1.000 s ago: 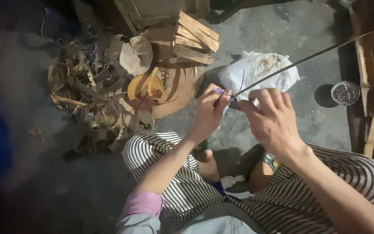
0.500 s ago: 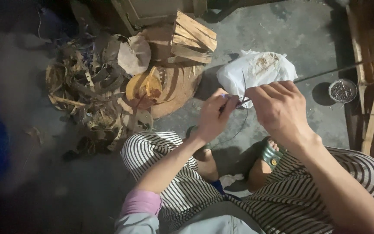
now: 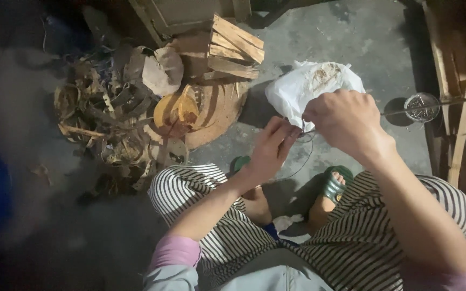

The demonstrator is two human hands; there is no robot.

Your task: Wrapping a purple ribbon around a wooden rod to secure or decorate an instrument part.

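Person seated low over the concrete floor (image 3: 384, 48), knees in striped trousers, green sandals on both feet.

Hands: left hand (image 3: 271, 149) has fingers pinched together around a thin dark wire (image 3: 304, 156), which loops down in a slack curve just below that hand. Right hand (image 3: 346, 123) is closed in a loose fist, knuckles up, gripping the near end of a long thin rod (image 3: 449, 102) that runs out to the right, away from the white bag (image 3: 297, 89). The two hands nearly meet just in front of the bag; the wire's end sits between them, where the fingers hide the exact join.

Around the bag as landmark: left of it, a round woven mat (image 3: 217, 110) carrying a yellow bowl (image 3: 175, 110); beyond that mat, a stack of split wood pieces (image 3: 235, 46); further left, a heap of dry bark strips (image 3: 103, 118). Right of the bag, a small round tin (image 3: 422, 106) of tiny bits, lying under the rod's line.

Judgement on doing this well: work looks like binding or threading wire at the rod's tip. The right fist should steady the rod close to the working point so it does not whip; the left should keep the wire taut, feeding slack from the loop a little at a time. The dangling loop could snag a sandal or knee. Dim light: feel may have to guide more than sight.
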